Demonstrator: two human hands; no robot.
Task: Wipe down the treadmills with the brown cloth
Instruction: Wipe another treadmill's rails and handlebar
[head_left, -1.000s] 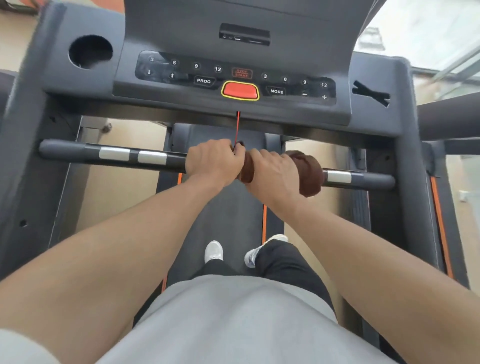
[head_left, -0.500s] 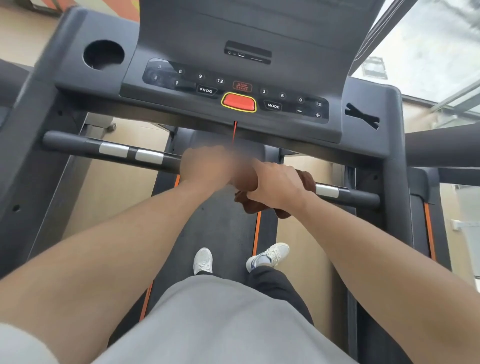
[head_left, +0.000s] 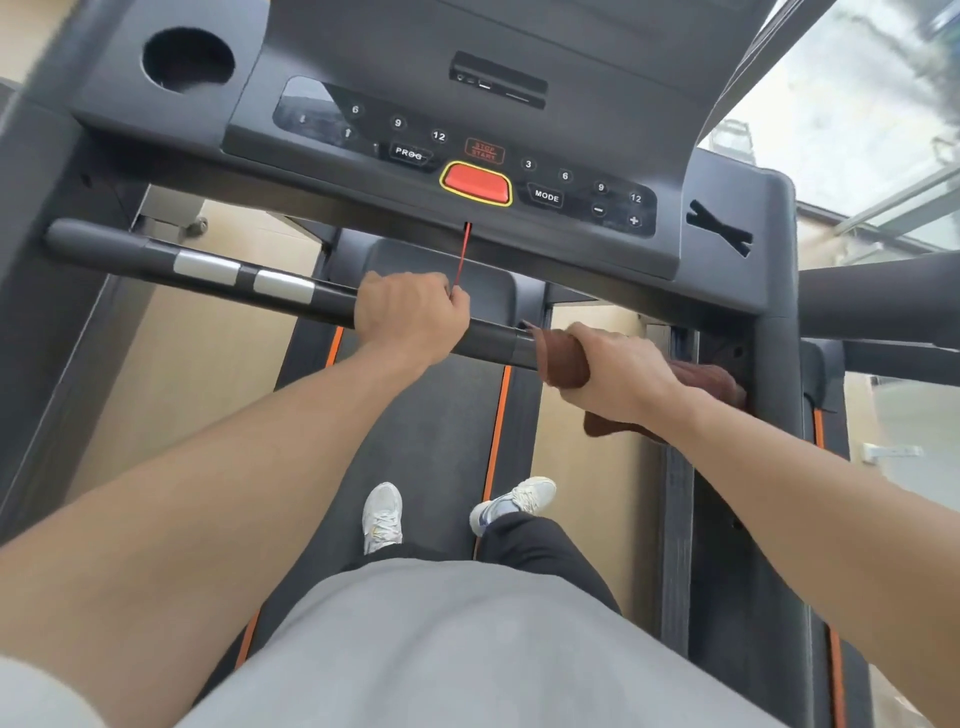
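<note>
I stand on a grey treadmill whose black handlebar (head_left: 208, 265) crosses in front of me. My left hand (head_left: 410, 312) grips the bar near its middle, beside the red safety cord (head_left: 461, 260). My right hand (head_left: 618, 371) grips the brown cloth (head_left: 563, 358), which is wrapped round the bar's right part; loose cloth hangs below and reaches toward the right upright. The bar under the cloth is hidden.
The console (head_left: 467, 156) with an orange stop button (head_left: 475, 183) sits above the bar, a round cup holder (head_left: 188, 60) at its left. The belt (head_left: 415, 415) and my white shoes (head_left: 382, 514) lie below. Another treadmill's arm (head_left: 878, 296) is at the right.
My right hand slid the cloth to the right along the bar, away from my left hand. The left hand kept its grip near the middle.
</note>
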